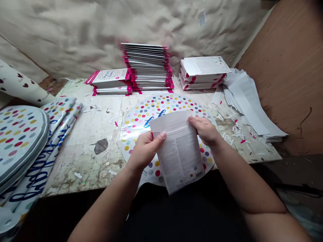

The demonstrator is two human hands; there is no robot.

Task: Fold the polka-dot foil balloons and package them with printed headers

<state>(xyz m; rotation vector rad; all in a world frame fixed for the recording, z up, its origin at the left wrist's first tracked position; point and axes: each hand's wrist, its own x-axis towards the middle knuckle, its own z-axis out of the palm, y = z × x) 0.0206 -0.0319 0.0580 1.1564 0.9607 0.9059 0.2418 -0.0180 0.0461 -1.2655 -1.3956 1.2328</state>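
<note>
Between my hands is a white paper envelope [179,154] with fine print and a barcode, its flap end pointing away from me. My left hand [147,148] grips its left edge, thumb on top. At its upper right corner my right hand [205,129] pinches the flap end. Beneath the envelope, a round foil balloon [136,117] with coloured dots and blue lettering lies flat on the table. The envelope and my hands cover much of the balloon's middle.
Tall stacks of pink-edged envelopes [148,67] stand at the back, with a lower pile [205,65] to their right. White paper strips [249,101] lie at right, near scattered scraps. More dotted balloons [20,137] are stacked at left on the worn table [101,174].
</note>
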